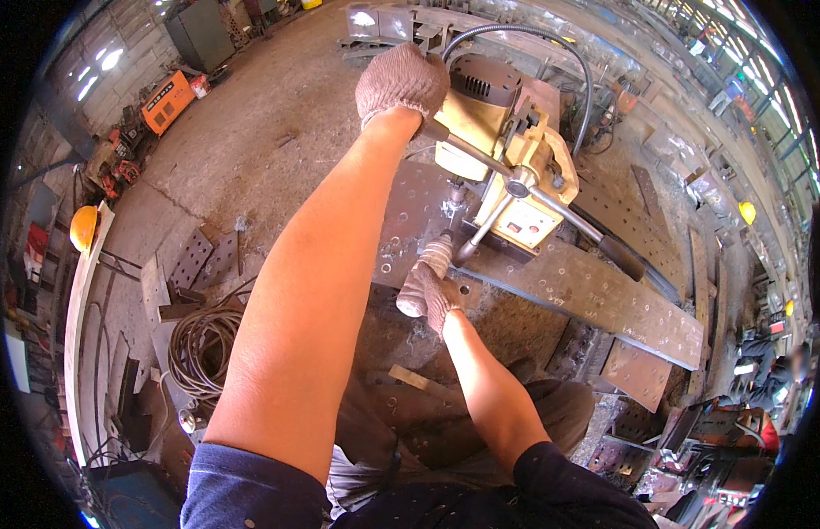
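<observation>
A yellow magnetic drill (538, 225) stands on a long steel plate (595, 286) with rows of holes and chalk marks. My left hand (403, 81), in a brown knit glove, is closed at the end of one of the drill's feed handles (480, 157). Lower down, my gloved right hand (440, 295) is wrapped around what looks like a plastic bottle (414, 302). The bottle's narrow end points up toward the cutter (455, 198), where pale shavings lie on the steel. A dark flexible conduit (525, 28) arches over the drill's motor.
A coil of cable (198, 353) lies on the left near small punched plates (191, 257). An orange machine (167, 102) stands at the back left. A yellow hard hat (84, 229) rests on a pale beam (79, 344). More steel strips and another person (785, 375) are at right.
</observation>
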Demonstrator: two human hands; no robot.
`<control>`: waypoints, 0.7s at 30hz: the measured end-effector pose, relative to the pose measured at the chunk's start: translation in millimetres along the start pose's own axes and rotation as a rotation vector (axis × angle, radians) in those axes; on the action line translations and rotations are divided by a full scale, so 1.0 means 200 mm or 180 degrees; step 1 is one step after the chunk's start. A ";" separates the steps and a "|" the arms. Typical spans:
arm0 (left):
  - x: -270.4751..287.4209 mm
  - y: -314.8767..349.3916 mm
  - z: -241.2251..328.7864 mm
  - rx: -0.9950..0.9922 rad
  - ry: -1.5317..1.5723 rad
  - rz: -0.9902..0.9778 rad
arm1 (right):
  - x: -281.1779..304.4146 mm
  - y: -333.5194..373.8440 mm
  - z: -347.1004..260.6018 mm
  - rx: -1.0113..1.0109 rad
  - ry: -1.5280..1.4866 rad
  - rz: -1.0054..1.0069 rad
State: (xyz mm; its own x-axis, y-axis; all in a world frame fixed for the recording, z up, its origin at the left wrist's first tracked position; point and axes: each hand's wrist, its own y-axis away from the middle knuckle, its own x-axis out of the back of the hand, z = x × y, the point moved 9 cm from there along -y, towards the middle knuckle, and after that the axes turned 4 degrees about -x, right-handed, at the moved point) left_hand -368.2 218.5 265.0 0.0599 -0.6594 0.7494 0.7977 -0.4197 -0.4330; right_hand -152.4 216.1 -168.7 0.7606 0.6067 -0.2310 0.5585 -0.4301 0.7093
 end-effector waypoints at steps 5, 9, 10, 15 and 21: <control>-0.02 -0.01 -0.02 0.0013 -0.0121 -0.0035 | -0.06 0.05 -0.06 0.0851 0.0566 -0.0248; -0.02 0.00 -0.01 0.0019 -0.0095 -0.0027 | -0.15 0.06 -0.14 0.1516 0.1448 -0.0091; 0.00 0.00 -0.03 0.0010 -0.0111 0.0010 | -0.20 0.09 -0.16 0.1594 0.1724 -0.0068; -0.01 -0.01 0.00 -0.0024 -0.0140 0.0043 | -0.24 0.00 -0.17 0.1870 0.2558 0.0152; 0.00 0.01 -0.07 -0.0013 -0.0204 0.0071 | -0.09 0.12 -0.07 0.2085 0.2748 0.0345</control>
State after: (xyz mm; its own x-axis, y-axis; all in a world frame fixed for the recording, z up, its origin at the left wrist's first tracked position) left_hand -374.1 209.1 257.4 0.1160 -0.6273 0.7701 0.7933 -0.4080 -0.4519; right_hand -156.5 203.7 -138.4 0.4704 0.6990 0.5387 0.7650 -0.6273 0.1458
